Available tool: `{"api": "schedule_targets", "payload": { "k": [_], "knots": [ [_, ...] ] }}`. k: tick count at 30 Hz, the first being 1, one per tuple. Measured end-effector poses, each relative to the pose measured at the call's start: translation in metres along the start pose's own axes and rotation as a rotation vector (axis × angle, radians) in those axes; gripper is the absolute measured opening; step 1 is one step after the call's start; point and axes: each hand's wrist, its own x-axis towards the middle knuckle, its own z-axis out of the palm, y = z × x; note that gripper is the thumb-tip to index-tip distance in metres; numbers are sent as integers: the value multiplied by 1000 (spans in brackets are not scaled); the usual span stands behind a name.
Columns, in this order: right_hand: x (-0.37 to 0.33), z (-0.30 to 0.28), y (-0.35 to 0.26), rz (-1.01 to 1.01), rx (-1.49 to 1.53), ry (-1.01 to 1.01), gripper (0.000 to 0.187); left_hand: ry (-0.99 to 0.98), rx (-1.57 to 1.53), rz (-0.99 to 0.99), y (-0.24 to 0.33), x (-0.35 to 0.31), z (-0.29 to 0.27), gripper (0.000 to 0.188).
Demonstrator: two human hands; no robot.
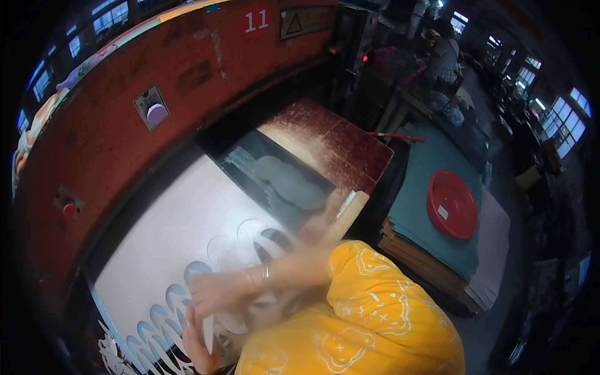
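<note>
A pale sheet (169,212) lies on the bed of a red press, with a row of sole-shaped cut-outs (159,325) along its near edge. Over these cut-outs is my right hand (215,292), its arm reaching across from the right with a bracelet at the wrist. Its fingers look bent and closed, slightly blurred, and what they hold is hidden. Just below, my left hand (199,347) is curled round a slim white cut piece (208,332), close beneath the right hand. Part of the left hand is hidden by the yellow sleeve.
The red press body (187,69) rises behind the sheet, with a purple button (156,112) and a red button (69,210). Grey sole shapes (287,181) lie on a dark board. At right, a red bowl (451,205) sits on stacked green sheets (419,206). White scraps (112,350) hang lower left.
</note>
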Motion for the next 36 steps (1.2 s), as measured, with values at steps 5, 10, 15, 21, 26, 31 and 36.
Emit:
{"api": "schedule_targets", "payload": {
  "k": [5, 10, 15, 21, 26, 31, 36],
  "knots": [
    [-7, 13, -5, 142, 174, 82, 25, 158, 12, 29, 12, -21, 15, 47],
    [-6, 17, -10, 301, 442, 428, 21, 111, 69, -31, 14, -28, 19, 66],
    [-6, 2, -14, 413, 302, 522, 17, 51, 270, -14, 14, -20, 28, 52],
    [1, -9, -15, 632, 358, 635, 9, 36, 311, 35, 1, -17, 27, 43],
    [5, -159, 42, 739, -85, 1550, 15, 35, 396, -94, -1, -25, 29, 35],
    [-44, -189, 25, 527, 233, 947, 17, 8, 769, 10, 36, -28, 28, 40],
    [-35, -104, -23, 898, 247, 311, 38, -29, -25, -446, 41, -13, 26, 43]
  ]
}}
